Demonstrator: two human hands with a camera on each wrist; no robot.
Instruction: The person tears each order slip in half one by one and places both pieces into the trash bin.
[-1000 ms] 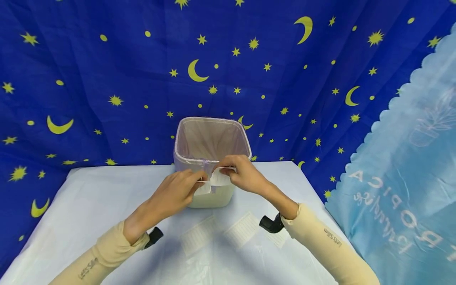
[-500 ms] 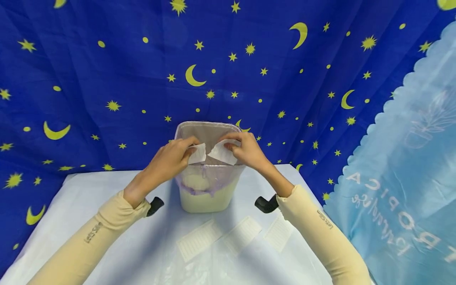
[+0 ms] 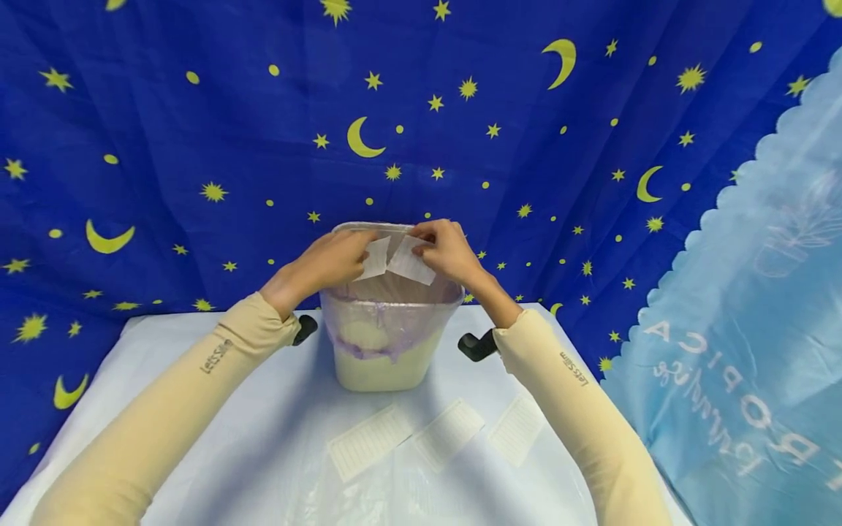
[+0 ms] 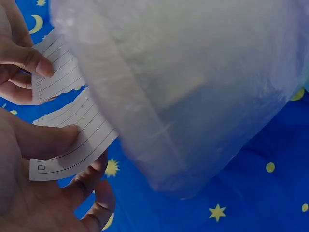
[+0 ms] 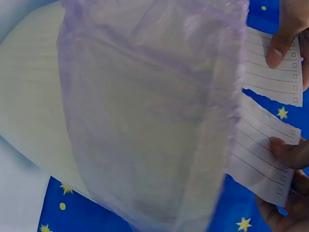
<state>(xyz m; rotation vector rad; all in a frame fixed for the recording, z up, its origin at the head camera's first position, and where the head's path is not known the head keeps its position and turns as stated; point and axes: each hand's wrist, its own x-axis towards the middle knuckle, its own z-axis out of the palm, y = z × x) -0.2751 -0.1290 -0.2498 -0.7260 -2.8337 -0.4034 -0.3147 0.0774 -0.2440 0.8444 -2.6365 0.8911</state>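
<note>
Over the mouth of a pale waste bin [image 3: 381, 372], my left hand [image 3: 334, 261] pinches one piece of torn lined paper [image 3: 376, 258] between thumb and fingers. A second torn piece [image 3: 411, 263] is held the same way by my right hand [image 3: 450, 252]. Ragged edges of the two pieces face each other, close together, in both wrist views. Small checkboxes run along the outer edge of the paper [image 5: 260, 150] in the right wrist view. A translucent purple bin liner [image 3: 421, 325] is folded over the bin's rim and hangs down its outside.
Three lined paper sheets lie on the white table in front of the bin: a left one [image 3: 368, 442], a middle one [image 3: 449, 434] and a right one [image 3: 517, 431]. Behind stands a dark blue star-and-moon curtain [image 3: 263, 146]. A light blue cloth [image 3: 756, 329] hangs at the right.
Both hands have moved up and forward from the bin's front side to above its opening, carrying the paper pieces. The liner's folded front and the bin's front are now uncovered.
</note>
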